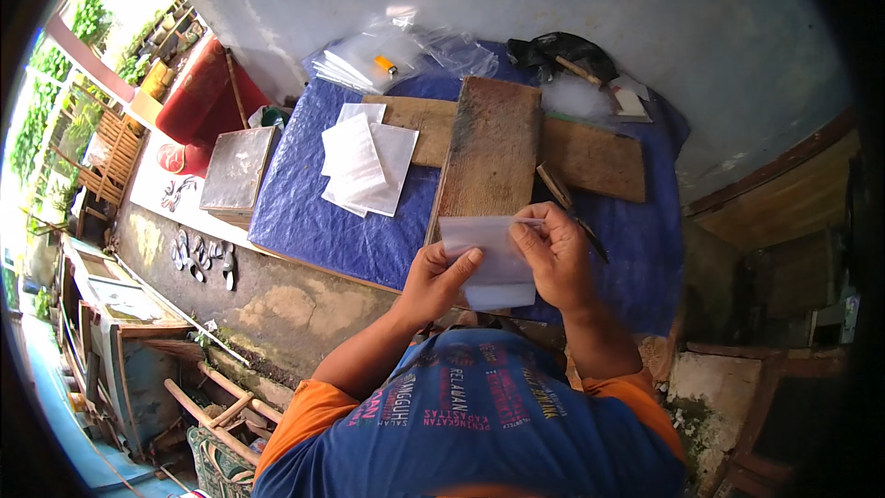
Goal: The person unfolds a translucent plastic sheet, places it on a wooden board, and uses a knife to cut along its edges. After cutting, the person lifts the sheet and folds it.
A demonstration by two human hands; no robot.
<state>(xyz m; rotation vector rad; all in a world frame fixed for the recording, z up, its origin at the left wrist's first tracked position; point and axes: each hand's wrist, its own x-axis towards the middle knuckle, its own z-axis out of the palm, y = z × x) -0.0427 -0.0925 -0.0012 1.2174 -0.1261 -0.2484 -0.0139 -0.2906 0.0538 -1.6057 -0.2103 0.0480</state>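
Between my two hands is a translucent plastic sheet point(489, 235), held up over the front edge of the table. My left hand point(439, 278) pinches its left side, the thumb lying flat on its face. My right hand point(556, 256) grips the upper right corner between thumb and fingers. Another pale plastic piece point(499, 296) shows below it; whether the two are joined I cannot tell. Beyond my hands lies a long wooden board point(492, 145), set across a second board point(598, 159). A loose pile of cut plastic pieces point(356, 159) rests to the left.
A blue tarp point(304, 180) covers the table. Toward the wall lie a stack of plastic sheets point(352, 62), an orange lighter point(385, 65), a black plastic bag point(574, 55) and a white fluffy wad point(575, 97). A knife-like tool point(591, 238) lies right of the boards, near a wooden stick point(554, 185).
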